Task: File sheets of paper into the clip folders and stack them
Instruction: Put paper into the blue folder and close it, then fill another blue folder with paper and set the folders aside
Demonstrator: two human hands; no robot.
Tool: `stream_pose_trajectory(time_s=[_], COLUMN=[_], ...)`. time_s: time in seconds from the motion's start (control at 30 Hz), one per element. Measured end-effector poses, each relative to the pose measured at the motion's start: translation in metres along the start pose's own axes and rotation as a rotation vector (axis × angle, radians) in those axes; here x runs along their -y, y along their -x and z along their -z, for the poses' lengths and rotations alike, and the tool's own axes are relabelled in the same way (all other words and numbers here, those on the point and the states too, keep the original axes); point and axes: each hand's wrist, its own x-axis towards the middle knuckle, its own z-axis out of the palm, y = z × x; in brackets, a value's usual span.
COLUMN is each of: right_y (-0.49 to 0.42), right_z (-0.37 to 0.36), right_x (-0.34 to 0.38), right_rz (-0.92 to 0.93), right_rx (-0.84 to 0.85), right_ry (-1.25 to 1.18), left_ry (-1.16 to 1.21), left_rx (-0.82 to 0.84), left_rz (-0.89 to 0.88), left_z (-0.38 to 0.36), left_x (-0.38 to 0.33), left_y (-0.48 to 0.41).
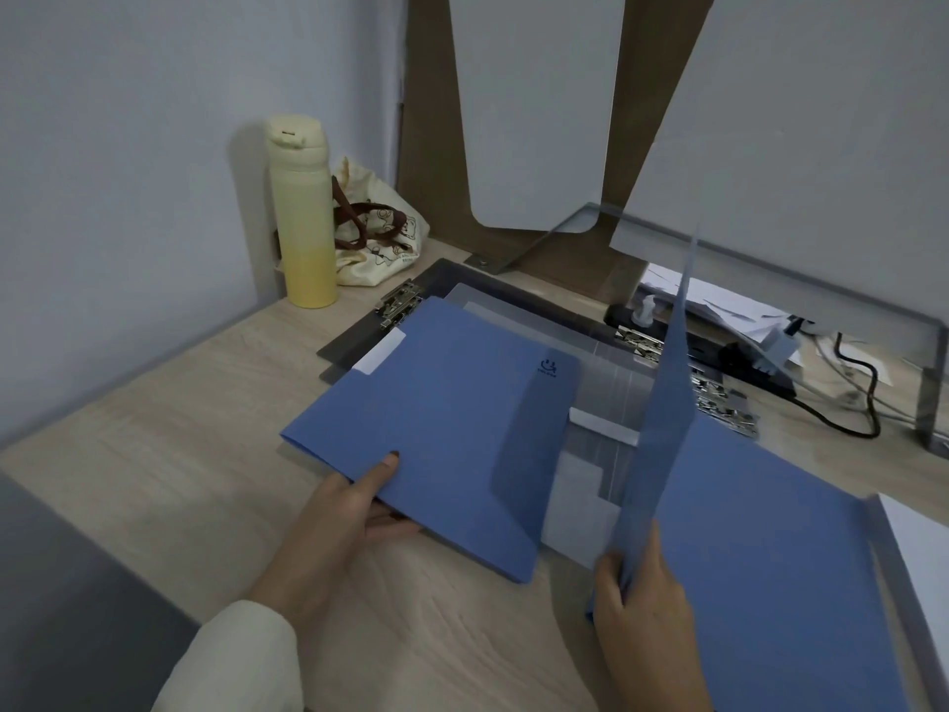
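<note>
Right of the closed blue folder being gripped by the left hand on the tabletop, another folder's cover is being pinched upright by the right hand, apparently being opened for filing next.

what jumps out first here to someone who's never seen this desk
Blue dominates the wooden desk: a closed blue folder lies in the middle, its near corner pinched by the left grip. At the right front, the right grip holds a lifted cover standing almost on edge. At the back left, against the wall, a tall yellow bottle stands beside a cloth bag.
</note>
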Motion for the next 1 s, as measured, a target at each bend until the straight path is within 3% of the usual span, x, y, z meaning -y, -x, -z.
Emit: stream_pose_trajectory(time_s=[0.13,0.33,0.6,0.73,0.87,1.0], right_y=[-0.002,-0.001,0.009,0.01,0.011,0.016], right_z=[-0.002,-0.014,-0.021,-0.008,0.034,0.101], right_x=[0.003,-0.002,-0.005,-0.009,-0.019,-0.065], right_rz=[0.053,0.157,0.141,0.2,0.151,0.064], right_rx=[0.109,0.137,0.198,0.263,0.132,-0.052], right_ry=[0.197,0.519,0.525,0.419,0.141,0.124], left_ry=[-0.171,-0.331,-0.522,-0.525,-0.539,-0.565], left_rx=[-0.061,-0.113,-0.084,0.061,0.245,0.492], left_rz=[0.006,0.021,0.147,0.053,-0.024,-0.059], left_z=[0.002,0.0,0.015,-0.003,-0.049,-0.127], left_x=[-0.007,-0.012,-0.019,-0.03,-0.027,-0.006], left_y=[-0.002,-0.013,0.005,0.018,0.023,0.021])
